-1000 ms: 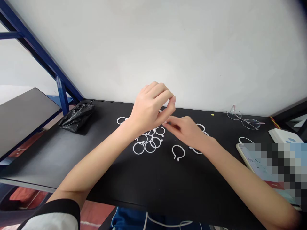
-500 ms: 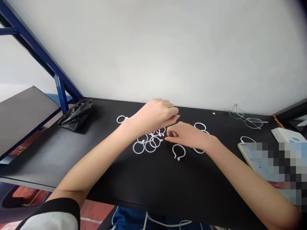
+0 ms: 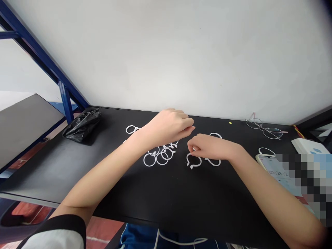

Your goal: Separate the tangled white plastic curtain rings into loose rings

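Observation:
My right hand (image 3: pixel 203 146) is closed, its thumb and fingers pinched at the top of a white snap ring (image 3: pixel 197 165), like a shower curtain ring. That ring's open, knobbed ends point toward me. Above the table, my left hand (image 3: pixel 175 124) is turned palm down with its fingers curled in; whatever they hold is hidden. Beneath and in front of the left hand lies a loose cluster of white rings (image 3: pixel 149 159), several overlapping. One more white ring (image 3: pixel 130 129) lies left of the left forearm. Other white rings (image 3: pixel 214 164) are partly covered by my right hand and wrist.
The black table (image 3: pixel 166 193) meets a white wall (image 3: pixel 166 58). A crumpled black plastic bag (image 3: pixel 82 125) lies at the left. To the right are eyeglasses (image 3: pixel 271 132), a phone (image 3: pixel 272 169) showing a timer, and a white box (image 3: pixel 307 147). A blue metal frame (image 3: pixel 66 100) rises at left.
My right hand has moved slightly right and down onto the single ring, which has shifted slightly up toward the fingers. My left hand stays almost in place.

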The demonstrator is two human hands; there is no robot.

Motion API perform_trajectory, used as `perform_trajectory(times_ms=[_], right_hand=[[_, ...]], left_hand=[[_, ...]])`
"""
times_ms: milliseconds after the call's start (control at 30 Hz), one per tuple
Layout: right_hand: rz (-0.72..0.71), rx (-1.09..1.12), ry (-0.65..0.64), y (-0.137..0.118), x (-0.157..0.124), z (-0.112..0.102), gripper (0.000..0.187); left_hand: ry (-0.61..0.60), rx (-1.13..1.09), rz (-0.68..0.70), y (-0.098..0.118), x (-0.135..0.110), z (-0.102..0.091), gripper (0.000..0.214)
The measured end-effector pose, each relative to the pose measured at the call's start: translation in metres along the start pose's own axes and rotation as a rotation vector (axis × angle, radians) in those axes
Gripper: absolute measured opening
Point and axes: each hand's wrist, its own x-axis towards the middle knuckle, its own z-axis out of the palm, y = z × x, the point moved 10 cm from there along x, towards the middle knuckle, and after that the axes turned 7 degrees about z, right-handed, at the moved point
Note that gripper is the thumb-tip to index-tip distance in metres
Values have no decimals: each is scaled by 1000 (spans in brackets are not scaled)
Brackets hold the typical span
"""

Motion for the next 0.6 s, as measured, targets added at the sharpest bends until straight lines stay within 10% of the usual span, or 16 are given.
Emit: perform_trajectory(times_ms=[267, 600], right_hand=[[-254, 436, 517, -7, -29, -75, 22], [-486, 866, 684, -28, -48, -84, 22]], left_hand=[[509, 53, 102, 18, -9, -44, 67], [486, 123, 62, 24, -4, -33, 66]])
